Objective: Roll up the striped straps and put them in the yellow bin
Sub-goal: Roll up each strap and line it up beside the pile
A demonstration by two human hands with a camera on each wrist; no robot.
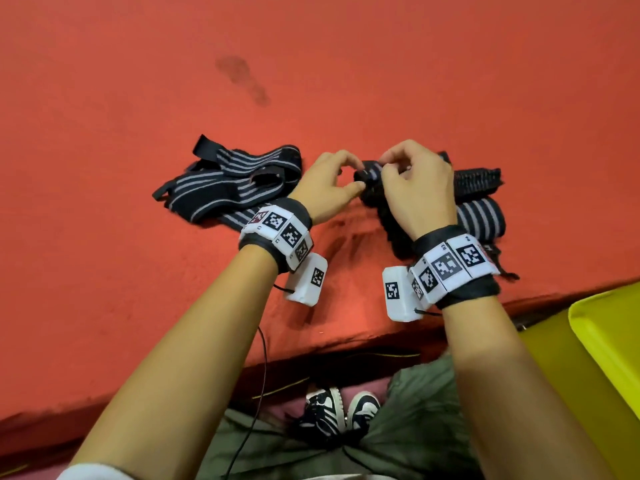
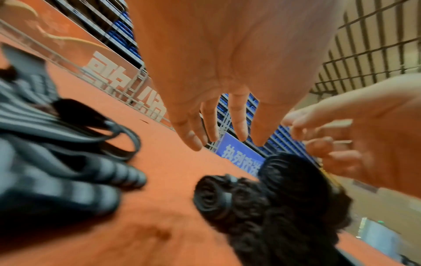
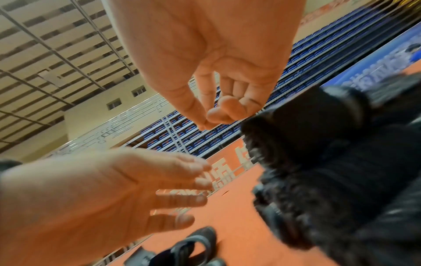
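On the red mat lies a dark, partly rolled striped strap, its crinkled tail running back under my right wrist. My right hand curls over the roll's top, thumb and forefinger pinched at its upper edge. From the left, my left hand reaches in with relaxed, spread fingers, and its thumb tip is at the roll's end. A loose tangle of black straps with grey stripes lies to the left. Two rolled straps lie behind my right hand. The yellow bin is at the lower right.
The mat's front edge runs just below my wrists, with my shoes and thin cables on the floor beneath it. Railings and banners stand beyond the mat in the wrist views. A dark stain marks the mat farther back.
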